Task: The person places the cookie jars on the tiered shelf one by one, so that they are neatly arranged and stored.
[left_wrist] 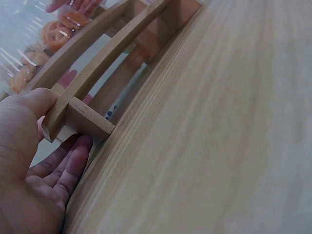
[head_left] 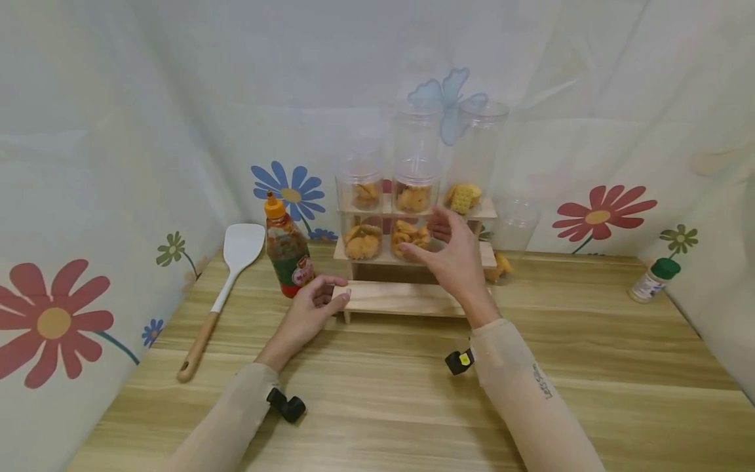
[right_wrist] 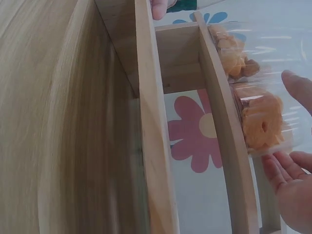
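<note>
A three-step wooden shelf (head_left: pixel 401 298) stands on the table, its lowest step bare. My left hand (head_left: pixel 312 305) grips that step's left end, thumb on the board and fingers by the leg (left_wrist: pixel 90 119). Two clear jars of orange snacks sit on the middle step: a left jar (head_left: pixel 362 244) and a right jar (head_left: pixel 411 239). Around the right jar my right hand (head_left: pixel 457 255) is spread, thumb in front and fingers at its right side. In the right wrist view the fingertips (right_wrist: pixel 273 163) are at the jar's wall, while the thumb stands off it.
More clear jars with snacks, one holding yellow crackers (head_left: pixel 464 198), fill the top step. Another jar (head_left: pixel 518 226) stands right of the shelf. A sauce bottle (head_left: pixel 286 249) and a white spatula (head_left: pixel 242 249) are at left; a green-capped shaker (head_left: pixel 653 278) stands far right.
</note>
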The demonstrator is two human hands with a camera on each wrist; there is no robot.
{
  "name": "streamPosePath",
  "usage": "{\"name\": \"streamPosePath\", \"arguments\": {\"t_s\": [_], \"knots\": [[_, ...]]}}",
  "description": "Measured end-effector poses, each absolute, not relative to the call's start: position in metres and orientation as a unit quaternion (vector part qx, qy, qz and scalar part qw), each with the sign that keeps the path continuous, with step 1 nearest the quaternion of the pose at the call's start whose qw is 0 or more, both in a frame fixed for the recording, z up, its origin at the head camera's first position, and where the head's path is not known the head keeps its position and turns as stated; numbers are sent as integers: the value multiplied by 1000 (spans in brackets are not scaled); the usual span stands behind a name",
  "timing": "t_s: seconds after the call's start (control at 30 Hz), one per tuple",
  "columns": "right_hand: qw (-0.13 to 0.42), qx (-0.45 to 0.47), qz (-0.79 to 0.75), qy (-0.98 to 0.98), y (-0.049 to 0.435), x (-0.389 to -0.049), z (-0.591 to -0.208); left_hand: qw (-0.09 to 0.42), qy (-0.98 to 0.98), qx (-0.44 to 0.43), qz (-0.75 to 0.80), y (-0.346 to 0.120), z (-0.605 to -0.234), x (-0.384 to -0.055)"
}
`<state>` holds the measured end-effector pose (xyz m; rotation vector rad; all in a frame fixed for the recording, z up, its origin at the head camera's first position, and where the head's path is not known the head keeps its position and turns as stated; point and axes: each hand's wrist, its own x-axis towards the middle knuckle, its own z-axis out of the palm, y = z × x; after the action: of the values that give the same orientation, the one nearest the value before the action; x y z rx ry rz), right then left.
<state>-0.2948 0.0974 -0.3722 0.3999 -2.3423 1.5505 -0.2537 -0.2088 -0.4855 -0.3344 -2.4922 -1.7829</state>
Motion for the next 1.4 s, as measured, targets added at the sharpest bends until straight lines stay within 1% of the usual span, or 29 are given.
{"name": "streamPosePath", "arguments": {"t_s": [0.2,0.4,0.47,0.7,0.83,1.17,1.4], "knots": [[168,158,550,-803,112,-290,-365,32,-807,-109,-579,-209,-485,-253],[190,171,570,-781,136,-284,-358,30,-808,-107,-578,-208,-484,-251],[204,167,574,-775,144,-282,-355,30,-808,-108,-579,-208,-484,-251],[287,172,573,-748,174,-278,-348,29,-808,-110,-578,-209,-485,-252],[310,156,568,-747,190,-281,-344,29,-808,-108,-579,-208,-484,-252],[319,78,565,-757,223,-285,-344,25,-809,-106,-578,-208,-483,-251],[289,39,573,-766,234,-292,-356,28,-810,-104,-576,-208,-483,-251]]}}
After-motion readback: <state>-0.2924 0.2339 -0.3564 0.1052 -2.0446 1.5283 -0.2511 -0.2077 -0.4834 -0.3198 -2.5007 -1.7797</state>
